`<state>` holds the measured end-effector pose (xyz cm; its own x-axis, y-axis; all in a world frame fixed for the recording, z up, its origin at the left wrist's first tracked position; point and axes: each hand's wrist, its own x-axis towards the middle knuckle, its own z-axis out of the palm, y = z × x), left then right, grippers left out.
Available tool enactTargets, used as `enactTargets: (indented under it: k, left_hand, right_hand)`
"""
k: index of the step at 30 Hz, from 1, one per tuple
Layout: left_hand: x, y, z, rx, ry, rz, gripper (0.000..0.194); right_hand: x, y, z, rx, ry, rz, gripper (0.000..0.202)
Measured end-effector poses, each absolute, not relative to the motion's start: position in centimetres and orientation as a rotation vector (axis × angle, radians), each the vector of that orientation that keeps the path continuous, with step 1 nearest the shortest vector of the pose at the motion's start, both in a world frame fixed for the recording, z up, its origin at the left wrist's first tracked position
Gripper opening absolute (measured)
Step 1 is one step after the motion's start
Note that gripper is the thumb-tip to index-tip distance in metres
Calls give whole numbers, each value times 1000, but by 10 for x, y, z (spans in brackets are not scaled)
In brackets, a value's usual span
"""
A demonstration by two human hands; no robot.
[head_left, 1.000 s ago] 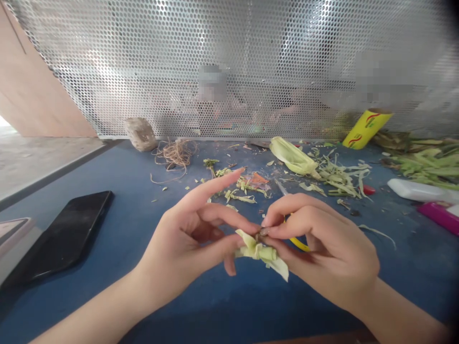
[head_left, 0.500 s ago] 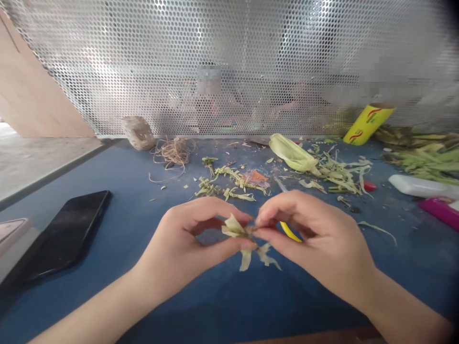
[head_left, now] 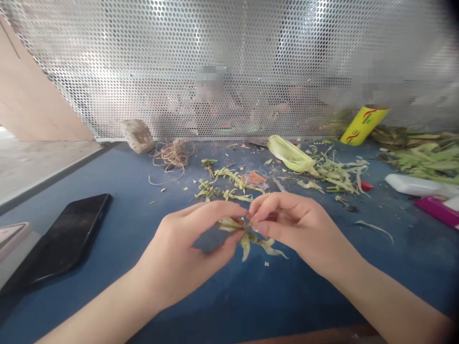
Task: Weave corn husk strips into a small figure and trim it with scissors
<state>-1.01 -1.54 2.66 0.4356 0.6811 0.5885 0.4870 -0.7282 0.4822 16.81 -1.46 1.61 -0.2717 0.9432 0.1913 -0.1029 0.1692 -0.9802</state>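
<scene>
My left hand [head_left: 201, 239] pinches a small piece made of corn husk strips [head_left: 245, 246], with thumb and forefinger closed at its middle. Pale green ends of the husk fan out to the left and hang below the fingers. Against the same spot, my right hand [head_left: 287, 215] has its thumb and fingertips pressed together; what lies between them is too small to make out. Behind the hands, on the blue table [head_left: 201, 306], lie several knotted husk pieces [head_left: 234, 179] and an orange scrap [head_left: 255, 178]. A pointed blade tip [head_left: 278, 185] shows beyond my right hand.
A twine tangle [head_left: 174, 155] and a jar [head_left: 138, 136] stand back left, a black phone [head_left: 68, 239] nearer. A husk-wrapped ear [head_left: 292, 155], shredded husk [head_left: 337, 169], a yellow tube [head_left: 364, 125] and a white object [head_left: 412, 184] lie right. Perforated metal [head_left: 143, 71] closes the back.
My right hand has turned and closed in on the middle of the husk piece, whose ends have shifted. The yellow handle beneath my right hand is now hidden. A small scrap shows below the husk.
</scene>
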Motion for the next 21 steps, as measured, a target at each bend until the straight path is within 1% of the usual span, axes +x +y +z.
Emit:
enactTargets:
  k: [5, 12, 17, 21]
  left_hand:
    - [-12, -11, 26, 2700, 1010, 1136, 12]
    - [-15, -7, 23, 3082, 1069, 1218, 9]
    - [-20, -7, 22, 3216, 804, 1152, 16]
    - [-22, -10, 22, 3299, 721, 1166, 22]
  right_hand:
    - [168, -11, 14, -929, -1439, 1385, 6]
    - [166, -8, 13, -959, -1412, 1397, 6]
    - [167, -6, 13, -1045, -1396, 1438, 6]
    - [168, -6, 10, -1030, -1385, 1474, 7]
